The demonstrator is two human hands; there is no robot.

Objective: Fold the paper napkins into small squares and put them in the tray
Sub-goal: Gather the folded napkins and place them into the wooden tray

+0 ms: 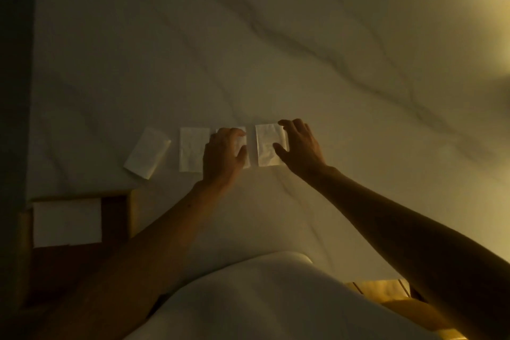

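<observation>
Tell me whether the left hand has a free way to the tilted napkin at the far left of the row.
Probably yes. The left hand rests on the third napkin; only a flat napkin lies between it and the tilted napkin.

white napkins (269, 143) on a pale marble table (303, 50) with grey veins; dark brown tray (116, 218).

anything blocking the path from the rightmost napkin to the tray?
Partly. The rightmost napkin lies under the right hand; the tray sits at the table's near-left corner. Between them lie the left hand, on a third napkin, and two more napkins. Lifted, nothing visible blocks.
</observation>
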